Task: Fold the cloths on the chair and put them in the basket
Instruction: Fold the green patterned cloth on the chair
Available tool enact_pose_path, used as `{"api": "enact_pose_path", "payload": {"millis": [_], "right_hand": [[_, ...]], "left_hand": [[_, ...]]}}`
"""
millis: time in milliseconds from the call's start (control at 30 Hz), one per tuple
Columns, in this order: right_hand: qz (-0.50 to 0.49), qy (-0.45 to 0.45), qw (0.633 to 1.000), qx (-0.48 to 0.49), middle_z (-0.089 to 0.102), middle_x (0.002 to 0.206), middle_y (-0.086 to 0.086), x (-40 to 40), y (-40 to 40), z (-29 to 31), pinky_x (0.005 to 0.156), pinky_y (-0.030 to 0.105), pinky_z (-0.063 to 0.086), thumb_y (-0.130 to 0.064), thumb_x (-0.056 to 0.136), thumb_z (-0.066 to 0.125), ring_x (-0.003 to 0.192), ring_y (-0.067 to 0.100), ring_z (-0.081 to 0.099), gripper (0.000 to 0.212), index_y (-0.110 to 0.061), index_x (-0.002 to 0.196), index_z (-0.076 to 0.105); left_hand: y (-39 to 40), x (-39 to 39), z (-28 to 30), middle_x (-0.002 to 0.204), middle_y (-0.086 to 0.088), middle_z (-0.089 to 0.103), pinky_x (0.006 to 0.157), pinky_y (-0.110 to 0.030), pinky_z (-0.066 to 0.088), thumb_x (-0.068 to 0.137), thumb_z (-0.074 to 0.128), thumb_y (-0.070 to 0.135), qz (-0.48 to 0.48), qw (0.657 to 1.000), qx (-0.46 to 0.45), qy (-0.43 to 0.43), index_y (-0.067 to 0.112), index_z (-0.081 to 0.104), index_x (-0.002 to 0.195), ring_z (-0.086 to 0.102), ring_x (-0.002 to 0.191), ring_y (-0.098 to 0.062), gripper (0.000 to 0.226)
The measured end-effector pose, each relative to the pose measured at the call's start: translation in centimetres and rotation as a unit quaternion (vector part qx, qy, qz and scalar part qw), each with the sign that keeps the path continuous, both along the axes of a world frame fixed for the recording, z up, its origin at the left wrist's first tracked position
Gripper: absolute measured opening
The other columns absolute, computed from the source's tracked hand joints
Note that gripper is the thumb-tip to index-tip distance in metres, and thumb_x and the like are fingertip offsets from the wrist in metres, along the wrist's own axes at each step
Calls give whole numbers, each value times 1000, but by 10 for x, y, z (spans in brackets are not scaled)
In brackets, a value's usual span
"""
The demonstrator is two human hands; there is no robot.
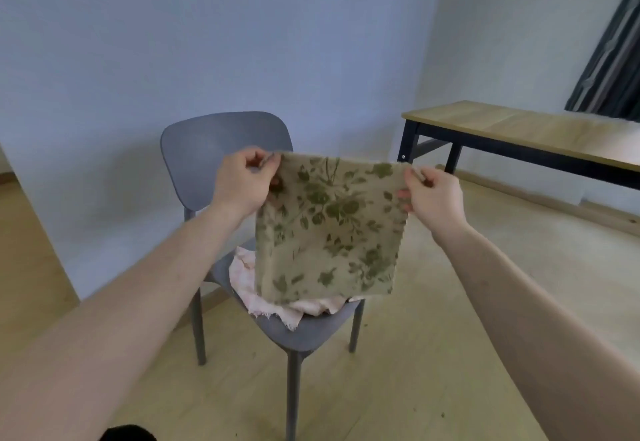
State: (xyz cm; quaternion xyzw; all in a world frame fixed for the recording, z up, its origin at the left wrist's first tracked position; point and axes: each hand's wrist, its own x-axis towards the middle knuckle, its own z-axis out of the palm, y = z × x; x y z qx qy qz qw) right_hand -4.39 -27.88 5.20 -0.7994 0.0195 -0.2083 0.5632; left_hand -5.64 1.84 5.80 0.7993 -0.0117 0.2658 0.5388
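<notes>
Head view: left hand (242,182) and right hand (434,194) each pinch a top corner of a floral cloth (329,229), hanging above the grey chair (214,149) and pink cloth (277,305); bringing corners together evenly should fold it squarely.

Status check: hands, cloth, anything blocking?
Left hand and right hand pinch floral cloth's top corners, hanging unfolded. Pink cloth on grey chair. Basket unseen.

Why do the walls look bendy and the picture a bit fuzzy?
In the head view, the wide-angle lens bows the wall edges and table; the floral cloth and both hands, left and right, look soft and slightly blurred; light is even, without glare.
</notes>
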Motion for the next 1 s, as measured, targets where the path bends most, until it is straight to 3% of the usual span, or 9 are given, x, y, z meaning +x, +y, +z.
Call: {"api": "enact_pose_path", "payload": {"millis": [133, 200, 267, 433, 533, 600, 700, 833, 1000], "right_hand": [[-3, -85, 996, 22, 74, 96, 17, 2, 2, 36, 86, 53, 63, -39, 104, 56, 91, 29, 75, 37, -5, 100, 70], [-12, -97, 995, 22, 68, 82, 18, -5, 0, 33, 76, 43, 63, -39, 105, 56, 75, 23, 75, 41, -1, 93, 64], [-25, -90, 996, 11, 53, 70, 12, -16, -3, 13, 63, 38, 49, -39, 104, 56, 62, 20, 61, 47, 4, 85, 54], [-4, 16, 1000, 9, 65, 81, 19, -40, -8, -72, 59, 32, 48, -38, 104, 59, 67, 22, 55, 34, -9, 91, 70], [5, 80, 997, -2, 67, 78, 12, -56, -13, -115, 56, 27, 48, -35, 104, 61, 67, 20, 59, 28, -13, 90, 73], [23, 147, 989, -23, 70, 82, 7, -60, -19, -137, 55, 25, 49, -34, 103, 62, 68, 18, 63, 25, -15, 92, 73], [64, 247, 964, -77, 74, 89, 9, -55, -23, -155, 60, 28, 56, -33, 103, 61, 78, 23, 71, 23, -15, 97, 74], [71, 245, 965, -65, 75, 95, 7, -38, -21, -160, 63, 28, 57, -29, 101, 63, 90, 25, 73, 15, -20, 99, 74], [32, 194, 980, -3, 75, 99, -3, -5, -15, -159, 76, 32, 59, -38, 92, 77, 93, 16, 70, 16, -27, 102, 74]], "left_hand": [[3, -4, 52, 86, 11, 69, 75, -19, 50, 99, 63, 42, 29, 994, 55, -91, 22, 71, 89, 63, 82, -5, 24], [6, -15, 56, 73, 13, 63, 65, -13, 42, 99, 65, 40, 33, 989, 84, -120, 22, 70, 83, 56, 68, -1, 25], [9, -27, 43, 65, 9, 57, 60, -12, 38, 99, 66, 38, 19, 988, 100, -116, 19, 69, 77, 51, 61, -4, 29], [15, -52, -28, 58, -7, 50, 60, -29, 45, 97, 69, 37, -32, 994, 100, -38, 14, 63, 64, 48, 57, -22, 41], [18, -64, -76, 54, -1, 33, 56, -24, 35, 94, 71, 39, -61, 988, 128, 66, 12, 49, 56, 33, 50, -11, 51], [23, -65, -108, 57, -3, 41, 59, -26, 41, 93, 69, 46, -89, 960, 213, 158, 6, 58, 66, 39, 49, -8, 50], [29, -58, -137, 74, 2, 66, 70, -34, 54, 94, 67, 49, -113, 912, 304, 251, 22, 71, 78, 61, 66, -10, 31], [28, -42, -139, 98, 11, 69, 86, -34, 54, 99, 63, 36, -103, 911, 296, 269, 26, 72, 95, 65, 93, -12, 14], [32, -13, -148, 83, -16, 67, 81, -51, 53, 95, 54, 16, -53, 944, 195, 260, 6, 67, 84, 64, 84, -33, 19]]}}
